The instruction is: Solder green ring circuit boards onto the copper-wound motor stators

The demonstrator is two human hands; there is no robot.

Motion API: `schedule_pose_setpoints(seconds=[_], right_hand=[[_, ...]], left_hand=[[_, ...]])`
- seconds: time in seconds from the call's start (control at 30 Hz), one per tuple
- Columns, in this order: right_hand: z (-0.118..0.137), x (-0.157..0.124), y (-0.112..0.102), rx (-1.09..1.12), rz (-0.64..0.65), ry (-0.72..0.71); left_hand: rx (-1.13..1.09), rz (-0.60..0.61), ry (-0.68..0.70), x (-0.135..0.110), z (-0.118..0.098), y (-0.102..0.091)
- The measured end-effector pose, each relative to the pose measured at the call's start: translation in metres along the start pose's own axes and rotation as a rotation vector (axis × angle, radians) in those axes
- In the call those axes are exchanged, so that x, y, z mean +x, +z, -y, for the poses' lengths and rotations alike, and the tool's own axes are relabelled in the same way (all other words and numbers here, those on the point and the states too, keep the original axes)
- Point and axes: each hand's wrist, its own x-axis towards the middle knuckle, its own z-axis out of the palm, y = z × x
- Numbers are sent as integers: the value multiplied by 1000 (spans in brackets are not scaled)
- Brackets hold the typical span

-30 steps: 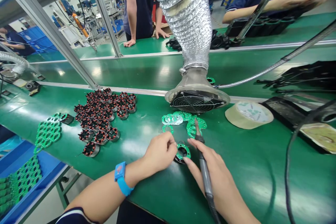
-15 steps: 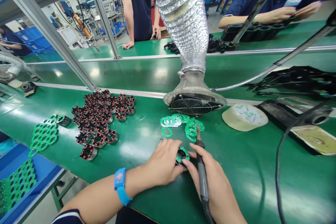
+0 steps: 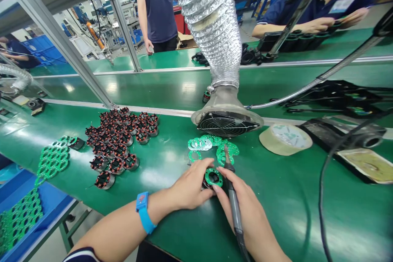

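Note:
Between my two hands a motor stator (image 3: 207, 182) stands on the green bench, with a green ring-shaped circuit board (image 3: 214, 176) on its top. My left hand (image 3: 192, 184) grips the stator from the left, fingers behind it and thumb in front. A soldering iron (image 3: 235, 204) lies in my right hand (image 3: 245, 208), its tip pointing away from me. My right thumb and forefinger also touch the board's right edge. Just beyond my hands lie loose green ring boards (image 3: 225, 153) and paler ring boards (image 3: 200, 144).
Several stators (image 3: 116, 139) crowd the bench at left, beside a sheet of ring boards (image 3: 53, 157). A fume extractor (image 3: 229, 120) hangs ahead. A tape roll (image 3: 285, 139), a soldering sponge (image 3: 365, 163) and a cable (image 3: 322, 196) are at right. Co-workers are across the bench.
The ring board on the stator now faces more towards me, and my right hand has shifted slightly left. On the far line a stator has appeared behind the extractor; the standing co-worker has straightened.

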Motion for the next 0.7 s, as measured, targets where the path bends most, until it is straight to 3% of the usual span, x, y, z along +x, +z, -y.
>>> schedule_pose_setpoints(seconds=[0.1,0.23,0.37,0.7], right_hand=[[-3,0,1,-8,13,3],[-4,-3,4,14,29,72],[-3,-4,5,45,25,97],[-6,-3,9,71,10,88]], left_hand=[[8,-87,-22,-2,6,7],[248,-195,68,-7,6,15],[398,-276,54,-11,2,19],[230,-229,-145,-5,-1,18]])
